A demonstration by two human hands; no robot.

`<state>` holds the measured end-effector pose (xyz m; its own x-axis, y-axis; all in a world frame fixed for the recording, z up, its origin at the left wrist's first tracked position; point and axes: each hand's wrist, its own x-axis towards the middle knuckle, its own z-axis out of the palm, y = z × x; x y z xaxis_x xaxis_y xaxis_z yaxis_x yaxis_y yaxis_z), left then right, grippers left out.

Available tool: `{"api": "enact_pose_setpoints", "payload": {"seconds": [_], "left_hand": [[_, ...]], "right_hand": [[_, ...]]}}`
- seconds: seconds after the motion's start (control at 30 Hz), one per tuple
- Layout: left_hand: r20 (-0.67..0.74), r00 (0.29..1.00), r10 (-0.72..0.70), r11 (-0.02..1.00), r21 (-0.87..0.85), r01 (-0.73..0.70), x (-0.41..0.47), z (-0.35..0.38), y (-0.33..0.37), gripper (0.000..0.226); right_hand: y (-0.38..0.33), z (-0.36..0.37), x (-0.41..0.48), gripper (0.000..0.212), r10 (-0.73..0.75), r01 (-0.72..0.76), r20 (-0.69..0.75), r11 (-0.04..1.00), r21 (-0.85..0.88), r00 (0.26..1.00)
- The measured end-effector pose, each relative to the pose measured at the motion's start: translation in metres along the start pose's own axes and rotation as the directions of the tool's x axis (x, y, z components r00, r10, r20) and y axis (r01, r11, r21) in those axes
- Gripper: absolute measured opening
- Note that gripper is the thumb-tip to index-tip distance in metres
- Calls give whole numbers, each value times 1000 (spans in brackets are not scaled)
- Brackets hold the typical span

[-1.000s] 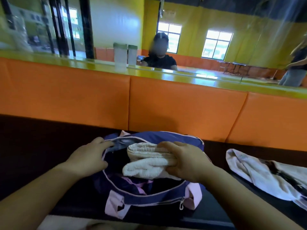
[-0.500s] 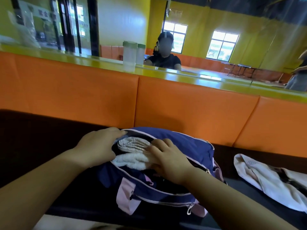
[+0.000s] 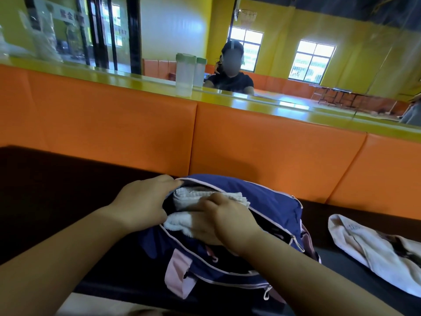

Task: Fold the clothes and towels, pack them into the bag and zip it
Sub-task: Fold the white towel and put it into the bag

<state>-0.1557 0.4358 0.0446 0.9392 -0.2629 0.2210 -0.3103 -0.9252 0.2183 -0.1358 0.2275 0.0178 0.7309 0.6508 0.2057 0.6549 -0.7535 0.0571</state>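
Observation:
A navy bag [image 3: 268, 206] with pink trim lies on the dark bench, its top zip open. A folded white towel [image 3: 193, 197] sits in the opening, partly inside. My left hand [image 3: 143, 201] grips the bag's left rim and holds the opening wide. My right hand [image 3: 225, 217] rests on top of the towel with curled fingers, pressing it down into the bag. To the right, a white garment [image 3: 373, 249] with a dark print lies unfolded on the bench.
An orange padded backrest [image 3: 205, 137] rises behind the bench, topped by a yellow-green ledge with a clear jug [image 3: 185, 74] in front of a mirror. The mirror shows a seated person [image 3: 230, 74].
The towel has sunk deeper into the bag under my right hand. My left hand has pulled the rim further over it, and the bag has shifted and tilted rightward.

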Motion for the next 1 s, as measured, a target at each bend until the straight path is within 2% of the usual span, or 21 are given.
{"api": "enact_pose_setpoints", "payload": {"seconds": [0.07, 0.2, 0.27, 0.33, 0.4, 0.5, 0.6, 0.73, 0.87, 1.0], "left_hand": [[0, 1000, 15, 1000, 3, -15, -2, 1, 0, 74], [-7, 999, 44, 999, 3, -44, -5, 1, 3, 69], [-1, 999, 45, 999, -1, -45, -5, 6, 3, 69], [-3, 999, 47, 999, 9, -47, -3, 12, 1, 74], [10, 998, 55, 998, 25, -55, -2, 18, 2, 79], [42, 997, 72, 996, 49, -74, 0, 26, 9, 80], [45, 998, 43, 997, 60, -46, 2, 26, 8, 80], [51, 999, -14, 1000, 19, 13, 1, 20, 5, 74], [78, 997, -28, 999, 31, 26, -6, 27, 8, 62], [211, 976, -46, 983, 181, 7, -13, 32, 8, 75]], "right_hand": [[-1, -3, 6, 38, 29, -28, 92, 1000, -15, 995], [-8, -7, 12, 53, -35, 45, 263, 998, -34, 964], [-2, -3, 15, 57, -66, 61, 360, 998, 23, 931], [1, 9, 18, 65, -131, 148, 466, 989, -1, 875], [-4, 24, 15, 70, -146, 170, 528, 986, 4, 837], [-12, 36, 10, 56, -128, 67, 469, 987, 144, 874], [-3, 37, 11, 61, -124, 77, 484, 990, 116, 866], [11, 44, 11, 67, -54, -5, 469, 992, 124, 882], [12, 45, 7, 74, -64, 17, 372, 992, 127, 926], [19, 42, -10, 84, -108, 61, 306, 986, 157, 946]]}}
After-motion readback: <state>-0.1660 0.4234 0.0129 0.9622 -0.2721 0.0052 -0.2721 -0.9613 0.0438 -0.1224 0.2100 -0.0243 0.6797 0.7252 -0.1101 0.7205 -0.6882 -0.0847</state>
